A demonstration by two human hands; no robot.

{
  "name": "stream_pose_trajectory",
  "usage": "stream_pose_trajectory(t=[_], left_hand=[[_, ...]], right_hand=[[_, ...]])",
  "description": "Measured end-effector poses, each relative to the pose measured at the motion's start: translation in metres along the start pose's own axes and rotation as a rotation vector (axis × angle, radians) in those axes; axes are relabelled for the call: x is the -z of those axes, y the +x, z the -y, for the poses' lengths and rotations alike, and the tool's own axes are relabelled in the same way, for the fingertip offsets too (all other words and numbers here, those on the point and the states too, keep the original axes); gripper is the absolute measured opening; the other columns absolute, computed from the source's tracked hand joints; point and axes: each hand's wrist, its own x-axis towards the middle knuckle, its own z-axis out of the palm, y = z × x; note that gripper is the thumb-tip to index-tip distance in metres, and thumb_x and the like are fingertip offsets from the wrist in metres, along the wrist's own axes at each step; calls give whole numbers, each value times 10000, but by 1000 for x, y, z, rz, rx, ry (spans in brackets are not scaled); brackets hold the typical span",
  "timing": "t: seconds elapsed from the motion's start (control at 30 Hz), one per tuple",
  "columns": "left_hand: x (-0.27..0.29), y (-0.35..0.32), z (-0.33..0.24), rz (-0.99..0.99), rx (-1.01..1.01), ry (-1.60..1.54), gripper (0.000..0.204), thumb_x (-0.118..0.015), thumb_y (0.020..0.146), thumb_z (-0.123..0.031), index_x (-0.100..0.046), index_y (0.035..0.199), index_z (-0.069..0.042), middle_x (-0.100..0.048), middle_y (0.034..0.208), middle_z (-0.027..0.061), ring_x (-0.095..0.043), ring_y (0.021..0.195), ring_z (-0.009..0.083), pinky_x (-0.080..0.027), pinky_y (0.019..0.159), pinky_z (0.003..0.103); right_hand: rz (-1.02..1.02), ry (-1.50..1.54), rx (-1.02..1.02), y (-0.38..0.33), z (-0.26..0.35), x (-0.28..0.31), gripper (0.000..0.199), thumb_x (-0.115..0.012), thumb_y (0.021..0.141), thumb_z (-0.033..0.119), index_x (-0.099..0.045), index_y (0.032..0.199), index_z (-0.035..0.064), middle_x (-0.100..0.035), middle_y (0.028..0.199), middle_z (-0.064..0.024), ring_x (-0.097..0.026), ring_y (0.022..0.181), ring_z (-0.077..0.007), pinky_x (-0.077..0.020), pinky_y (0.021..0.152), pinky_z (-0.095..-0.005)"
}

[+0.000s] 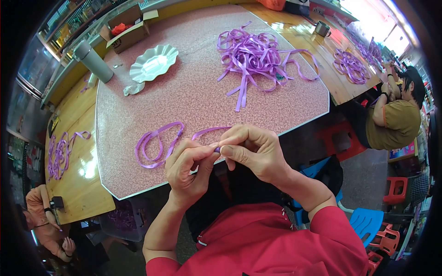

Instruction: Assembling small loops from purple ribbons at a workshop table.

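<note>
Just over the near edge of the pink speckled table, my left hand (189,168) and my right hand (253,151) meet fingertip to fingertip. Both pinch a purple ribbon (217,149), of which only a small dark purple bit shows between the fingers. A length of the ribbon runs behind my hands, and a loose loop of purple ribbon (146,138) lies on the table beside my left hand. Whether the loop and the pinched piece are one strand is hidden by my fingers. Farther back rests a big tangled pile of purple ribbons (251,57).
On the pink table (124,161) stand a white scalloped dish (154,63), a grey-green tumbler (94,62) and an open cardboard box (129,34). More ribbon (60,154) lies on the wooden table at left. A co-worker (391,115) sits at right, another person (43,216) at lower left.
</note>
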Motion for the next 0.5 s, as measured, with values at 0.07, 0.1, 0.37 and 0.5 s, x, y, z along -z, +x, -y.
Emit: stream_pose_trajectory(t=[0.07,0.1,0.37,0.5], left_hand=[[0,0,0,6,0,-25,177,-760,789,49,-663,924,-13,-599,717,59,-537,557,121,-386,458,252],[0,-1,0,26,-19,3,166,-754,803,47,-652,919,-12,-580,727,50,-501,567,109,-359,474,239],[-1,-2,-4,19,-73,130,197,-742,785,80,-644,931,-8,-605,727,77,-554,542,153,-407,459,263],[-5,-5,0,-54,-57,151,206,-739,782,93,-644,935,-7,-606,728,82,-557,551,159,-406,457,270]], right_hand=[[12,-164,95,0,2,0,87,-656,944,47,-666,1016,-1,-655,854,-27,-597,703,-51,-480,608,-200],[11,-164,95,0,4,1,87,-656,944,47,-666,1016,-1,-655,854,-27,-597,703,-51,-480,608,-200],[-22,-132,-22,2,0,-3,77,-663,940,55,-665,995,1,-680,869,-33,-615,696,-52,-489,598,-200],[-77,-10,-1,4,-12,-6,87,-670,938,64,-664,1000,3,-683,874,-34,-624,704,-58,-498,609,-202]])
